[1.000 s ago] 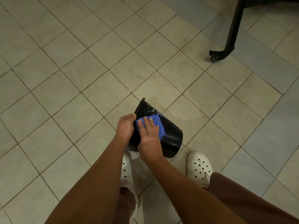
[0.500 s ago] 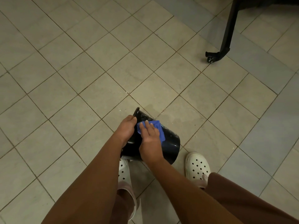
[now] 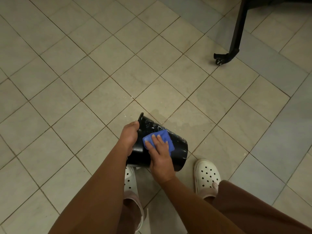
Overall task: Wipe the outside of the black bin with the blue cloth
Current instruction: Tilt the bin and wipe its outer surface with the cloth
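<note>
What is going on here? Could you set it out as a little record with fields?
Place: tiled floor, seen from above
Doer: a person standing, in white clogs
Left hand: grips the black bin at its rim
Bin's pose: tipped over, base toward the person's right foot
Right hand: straight fingers press the blue cloth against the bin's outer wall
Bin's surface: shiny, with droplets near the rim
Background: black leg with a caster, upper right

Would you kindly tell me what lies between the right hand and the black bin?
The blue cloth lies there: in the head view the right hand presses it against the black bin.
</note>
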`<state>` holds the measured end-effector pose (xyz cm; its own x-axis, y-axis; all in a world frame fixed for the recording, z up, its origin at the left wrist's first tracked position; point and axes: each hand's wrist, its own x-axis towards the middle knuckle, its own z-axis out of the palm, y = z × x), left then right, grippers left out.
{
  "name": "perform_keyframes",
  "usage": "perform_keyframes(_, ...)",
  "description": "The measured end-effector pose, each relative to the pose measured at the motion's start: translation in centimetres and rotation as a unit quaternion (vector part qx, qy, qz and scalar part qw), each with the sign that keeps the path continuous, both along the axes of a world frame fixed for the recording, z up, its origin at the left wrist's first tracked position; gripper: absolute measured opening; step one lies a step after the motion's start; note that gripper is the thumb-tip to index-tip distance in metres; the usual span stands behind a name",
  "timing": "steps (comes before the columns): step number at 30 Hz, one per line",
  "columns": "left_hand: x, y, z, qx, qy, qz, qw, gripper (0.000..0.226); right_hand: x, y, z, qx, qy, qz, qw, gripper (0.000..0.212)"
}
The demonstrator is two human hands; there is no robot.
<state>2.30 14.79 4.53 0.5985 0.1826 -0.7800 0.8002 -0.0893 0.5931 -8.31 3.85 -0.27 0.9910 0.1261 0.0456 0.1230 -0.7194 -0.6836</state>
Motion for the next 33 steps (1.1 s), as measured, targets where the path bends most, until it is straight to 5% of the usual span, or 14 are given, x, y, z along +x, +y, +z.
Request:
perform_keyframes(5,-0.3,0.5,0.2,-0.001,-0.025,0.010,1.000,0.037,3.9,1.5,1.3,-0.023,0.032,0.061,0.997,0.069)
perform_keyframes(11,-0.7,0.2,0.5,0.014,-0.030,0.000,0.999,0.028,5.0,-0.9,1.3,-0.080,0.142,-0.075,0.984,0.071)
perform_keyframes(18,-0.9,0.4,0.4,-0.023,-0.041,0.002,0.999,0.033,1.9,1.6,1.7,-0.018,0.057,0.001,0.998,0.076)
perform_keyframes(25,-1.0,0.2,0.4,-0.014,-0.057,0.006,0.998,0.034,8.2,0.6,1.7,-0.063,0.148,-0.056,0.985,0.058)
perform_keyframes(30,-0.8,0.0,0.4,-0.012,-0.059,0.006,0.998,0.035,3.4,1.9,2.8,-0.063,0.101,-0.026,0.993,0.074)
perform_keyframes(33,-1.1,0.2,0.5,-0.029,-0.064,0.021,0.997,0.035,5.2,2.3,2.4,-0.055,0.098,-0.005,0.994,0.066)
